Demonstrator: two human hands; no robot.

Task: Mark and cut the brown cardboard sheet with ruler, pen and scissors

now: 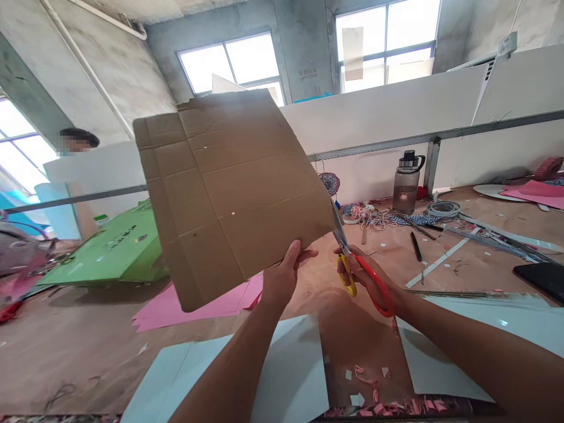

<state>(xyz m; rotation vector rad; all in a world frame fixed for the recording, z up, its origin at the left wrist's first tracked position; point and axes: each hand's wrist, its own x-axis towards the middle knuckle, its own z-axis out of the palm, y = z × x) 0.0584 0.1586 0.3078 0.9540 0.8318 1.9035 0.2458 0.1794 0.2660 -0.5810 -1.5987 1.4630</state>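
Observation:
A creased brown sheet of cardboard (247, 170) is raised above the table, tilted, with two small pale spots on it. My left hand (286, 273) grips its lower edge near the right corner, thumb on the near face. In my right hand (363, 279) is a pair of scissors (379, 288) with one red and one yellow handle loop. The metal blades point up and stand at the cardboard's right edge. Whether they are cutting into it I cannot tell.
Pink sheets (189, 308) and a green bag (106, 252) lie to the left. Pale sheets (295, 370) are near me. A water bottle (406, 188), tangled cords (370, 216), a black pen (416, 247) and a phone (540, 279) are on the right. A person (79, 141) is behind the partition.

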